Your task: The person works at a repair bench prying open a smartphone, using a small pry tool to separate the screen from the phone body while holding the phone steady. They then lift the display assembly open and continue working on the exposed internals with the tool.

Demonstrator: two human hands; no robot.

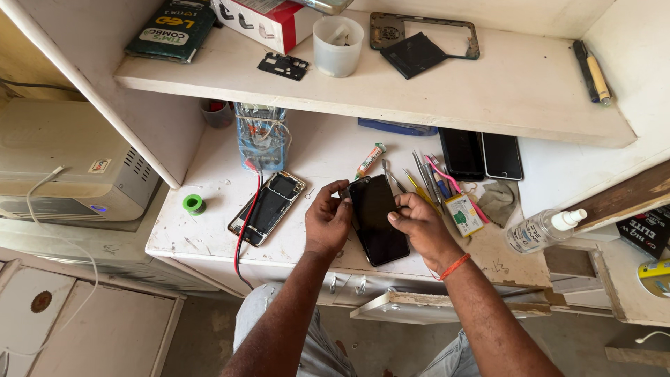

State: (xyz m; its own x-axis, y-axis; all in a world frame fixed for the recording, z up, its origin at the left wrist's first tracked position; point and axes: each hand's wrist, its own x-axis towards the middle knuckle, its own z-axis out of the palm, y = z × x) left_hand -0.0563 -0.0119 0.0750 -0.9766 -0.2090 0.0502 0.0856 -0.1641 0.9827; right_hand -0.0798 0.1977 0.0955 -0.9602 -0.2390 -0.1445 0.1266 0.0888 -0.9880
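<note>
Two bare hands hold a black phone point(377, 218) over the bench's point(209, 230) front edge. Left hand point(328, 220) has its grip pinching the phone's top left corner; right hand point(419, 225) has its grip pinching the right side. An opened phone point(267, 207) lies just left, tweezers point(419, 178) behind.

between the fingers point(340, 190) of both hands, a glossy black glass phone screen point(377, 218); left of them an opened phone body point(266, 207) with a shiny metal rim; right of them thin metal tools point(424, 178), a clear plastic bottle point(541, 231); beneath, a worn, scuffed white painted wooden bench point(209, 230)
</note>
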